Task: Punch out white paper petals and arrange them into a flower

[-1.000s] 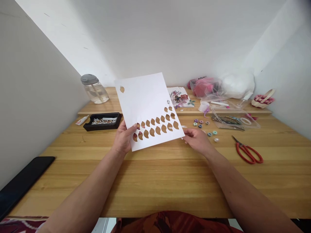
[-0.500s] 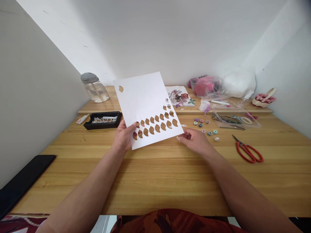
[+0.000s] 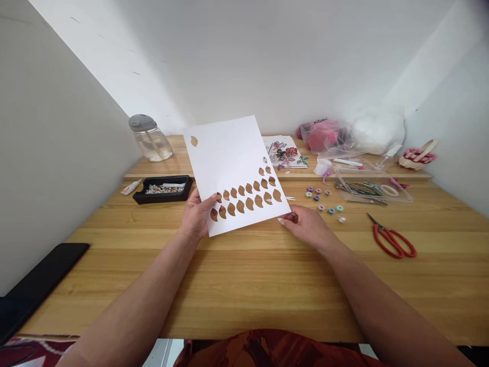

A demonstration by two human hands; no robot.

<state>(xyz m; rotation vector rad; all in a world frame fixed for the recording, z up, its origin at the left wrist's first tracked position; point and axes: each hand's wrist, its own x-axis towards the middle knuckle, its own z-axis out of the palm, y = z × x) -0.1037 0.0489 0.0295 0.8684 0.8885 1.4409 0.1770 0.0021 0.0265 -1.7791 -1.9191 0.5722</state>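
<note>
A white sheet of paper [image 3: 229, 153] is held up tilted above the table, with rows of leaf-shaped holes along its lower part and one such hole near its upper left corner. My left hand [image 3: 195, 216] is closed on its lower left edge, thumb on the front face. My right hand [image 3: 307, 224] is at the lower right corner, its fingers curled against the paper and partly hidden behind it. The thumb of that hand lies just below the sheet's bottom edge. Small white points, perhaps scissor tips [image 3: 291, 198], stick out behind the sheet's right edge.
Red-handled scissors [image 3: 392, 239] and several small thread spools [image 3: 321, 208] lie right. A black tray [image 3: 162, 189] of beads, a glue tube [image 3: 131, 187] and a lidded bottle [image 3: 148, 137] stand left. Behind are beaded flowers [image 3: 286, 152], a clear box [image 3: 370, 188] and a basket [image 3: 417, 155].
The whole view has shifted slightly to the right. The sheet stays in my hands, at almost the same tilt; both hands keep nearly the same position on it.
</note>
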